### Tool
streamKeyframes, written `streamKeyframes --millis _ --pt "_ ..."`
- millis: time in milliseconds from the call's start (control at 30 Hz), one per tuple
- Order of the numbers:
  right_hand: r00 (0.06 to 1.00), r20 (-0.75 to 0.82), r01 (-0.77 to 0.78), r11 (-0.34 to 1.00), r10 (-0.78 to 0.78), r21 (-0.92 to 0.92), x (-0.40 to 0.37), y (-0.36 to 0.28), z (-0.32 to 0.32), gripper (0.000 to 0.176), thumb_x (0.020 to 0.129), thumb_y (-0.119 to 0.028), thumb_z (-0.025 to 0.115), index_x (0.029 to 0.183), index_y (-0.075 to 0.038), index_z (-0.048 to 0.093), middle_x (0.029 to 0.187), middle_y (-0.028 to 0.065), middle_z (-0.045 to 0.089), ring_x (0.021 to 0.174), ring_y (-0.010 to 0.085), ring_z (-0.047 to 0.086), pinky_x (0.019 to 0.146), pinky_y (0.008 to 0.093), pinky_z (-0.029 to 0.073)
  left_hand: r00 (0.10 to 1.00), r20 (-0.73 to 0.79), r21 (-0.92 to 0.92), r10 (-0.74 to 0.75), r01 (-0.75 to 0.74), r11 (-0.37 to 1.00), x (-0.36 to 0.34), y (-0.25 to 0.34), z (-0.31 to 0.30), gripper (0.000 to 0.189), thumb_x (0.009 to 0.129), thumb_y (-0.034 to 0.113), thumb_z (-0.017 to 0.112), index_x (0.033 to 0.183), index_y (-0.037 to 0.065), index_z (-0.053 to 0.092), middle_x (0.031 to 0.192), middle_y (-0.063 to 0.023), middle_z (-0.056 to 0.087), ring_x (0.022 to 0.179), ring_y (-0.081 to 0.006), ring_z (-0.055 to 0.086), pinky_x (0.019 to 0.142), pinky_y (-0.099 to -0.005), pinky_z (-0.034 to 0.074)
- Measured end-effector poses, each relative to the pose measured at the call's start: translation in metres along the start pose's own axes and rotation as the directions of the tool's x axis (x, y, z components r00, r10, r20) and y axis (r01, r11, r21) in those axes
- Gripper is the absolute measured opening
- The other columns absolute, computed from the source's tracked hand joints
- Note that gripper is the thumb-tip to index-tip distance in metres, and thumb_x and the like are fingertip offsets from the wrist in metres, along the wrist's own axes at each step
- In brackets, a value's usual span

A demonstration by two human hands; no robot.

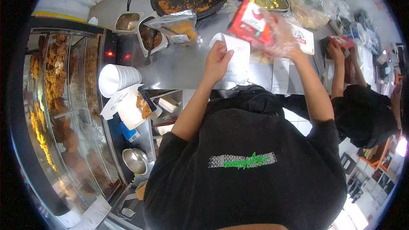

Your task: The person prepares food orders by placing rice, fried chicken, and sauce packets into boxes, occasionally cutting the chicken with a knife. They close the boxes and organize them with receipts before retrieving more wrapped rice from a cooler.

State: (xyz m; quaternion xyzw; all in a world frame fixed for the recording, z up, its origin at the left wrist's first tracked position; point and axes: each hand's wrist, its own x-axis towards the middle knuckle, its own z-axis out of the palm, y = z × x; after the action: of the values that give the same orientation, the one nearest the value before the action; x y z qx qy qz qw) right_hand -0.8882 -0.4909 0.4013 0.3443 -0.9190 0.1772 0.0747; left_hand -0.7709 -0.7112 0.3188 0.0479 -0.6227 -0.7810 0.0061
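Observation:
My left hand (pixel 218 61) pinches a white paper receipt (pixel 237 61) between thumb and fingers over the steel counter. Just right of it, my right hand (pixel 279 36), covered by a clear plastic glove, grips a red and white cardboard box (pixel 250 23). The box is tilted, and its underside is hidden. Behind the gloved hand lies a white box with red print (pixel 302 39). Below that hand, a second receipt (pixel 280 76) hangs at the counter's front edge.
A round black pan (pixel 170 0) with orange crumbs and a tray of yellow pieces (pixel 272 2) stand at the back. Stacked white cups (pixel 121 80) and a heated cabinet of fried food (pixel 64 102) are left. A co-worker (pixel 362 110) handles a red box (pixel 341 41) at right.

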Motion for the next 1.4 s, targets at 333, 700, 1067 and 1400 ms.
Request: streamKeyframes --millis 333,700,1067,1400 --pt "0.995 -0.064 -0.076 0.997 0.077 0.017 0.013 0.038 -0.025 0.101 0.063 -0.055 0.077 0.144 -0.018 0.029 0.123 0.0264 0.047 0.11 0.042 0.05 0.095 0.0475 0.042 0.978 -0.07 0.418 0.197 -0.151 0.896 0.019 -0.018 0.025 0.037 0.084 0.002 0.056 0.12 0.01 0.06 0.098 -0.0123 0.066 0.074 -0.0169 0.064 0.066 -0.027 0.048" --pt "0.989 0.031 0.142 0.99 -0.142 0.02 0.023 0.032 0.056 0.097 0.065 -0.052 0.072 0.145 -0.022 0.029 0.127 0.0323 0.041 0.117 0.047 0.043 0.096 0.0516 0.038 0.979 -0.201 0.469 -0.037 0.13 0.874 0.031 -0.131 0.019 0.035 0.073 -0.002 0.054 0.1 0.013 0.071 0.103 -0.0151 0.066 0.093 -0.028 0.062 0.085 -0.0364 0.049" --pt "0.939 0.233 0.309 0.916 -0.252 -0.257 0.023 0.019 0.083 0.091 0.072 -0.052 0.07 0.146 -0.021 0.028 0.139 0.0321 0.031 0.124 0.046 0.038 0.103 0.0474 0.034 0.974 -0.127 0.654 -0.188 0.224 0.722 -0.152 -0.113 -0.014 0.026 0.076 0.026 0.064 0.098 0.015 0.071 0.095 -0.0162 0.067 0.088 -0.034 0.063 0.077 -0.0425 0.05" --pt "0.63 0.732 -0.514 0.567 -0.26 0.644 0.006 -0.29 0.179 0.059 0.093 -0.038 0.052 0.14 -0.007 0.035 0.118 0.0176 0.056 0.101 0.0242 0.059 0.086 0.0343 0.048 0.58 -0.767 0.287 -0.274 0.692 0.662 -0.371 -0.125 -0.146 0.034 0.082 0.026 0.058 0.109 0.006 0.063 0.104 -0.0144 0.066 0.095 -0.0306 0.064 0.084 -0.0401 0.05"
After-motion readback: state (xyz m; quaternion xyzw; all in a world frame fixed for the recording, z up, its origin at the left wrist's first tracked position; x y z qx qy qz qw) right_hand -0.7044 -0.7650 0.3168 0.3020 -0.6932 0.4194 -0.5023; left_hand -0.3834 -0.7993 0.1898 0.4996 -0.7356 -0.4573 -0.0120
